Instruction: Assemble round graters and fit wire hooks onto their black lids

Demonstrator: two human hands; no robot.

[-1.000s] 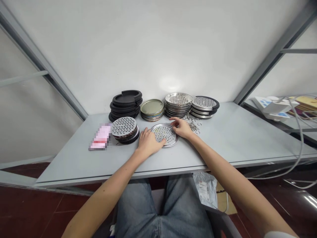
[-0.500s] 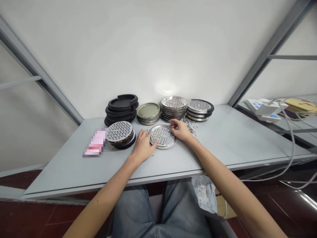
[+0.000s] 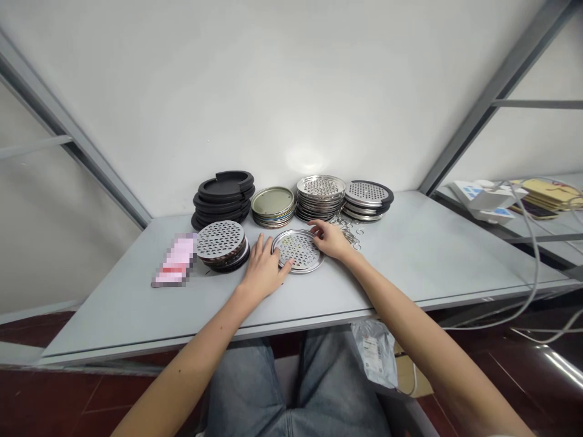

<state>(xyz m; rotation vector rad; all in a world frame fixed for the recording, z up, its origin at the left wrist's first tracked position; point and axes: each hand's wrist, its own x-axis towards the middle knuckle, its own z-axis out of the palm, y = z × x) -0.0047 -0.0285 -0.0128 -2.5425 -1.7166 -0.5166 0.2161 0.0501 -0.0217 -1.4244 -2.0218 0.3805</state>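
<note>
Centrally, a round, silver, perforated metal disc with a raised rim (image 3: 303,250) was seen laid flat on the pale grey surface (image 3: 437,243), between the two hands and in front of the row of stacks. Yellowish marks were noted on its upper face, toward the left.

The left hand (image 3: 264,264) was placed palm down at the disc's left side. Its grip was open, with the fingers spread and the thumb laid at the near-left rim. The right hand (image 3: 331,240) was held at the far-right rim with the fingers curled; whether its grip was closed on the rim could not be told.

Just left of the left hand, a short round stack topped by a grey perforated plate (image 3: 221,240) was positioned; beside it, a pink rectangular item (image 3: 177,261) was obscured by pixelation.

Along the white wall, four stacks were recorded, left to right: thick black round trays (image 3: 223,209), thin round plates topped by an olive-green one (image 3: 273,203), shiny silver perforated metal plates (image 3: 321,188), and silver perforated plates partly edged in black (image 3: 368,194). Small silver metal rings (image 3: 359,232) were scattered beyond the right hand, in front of the two right-hand stacks.
</note>
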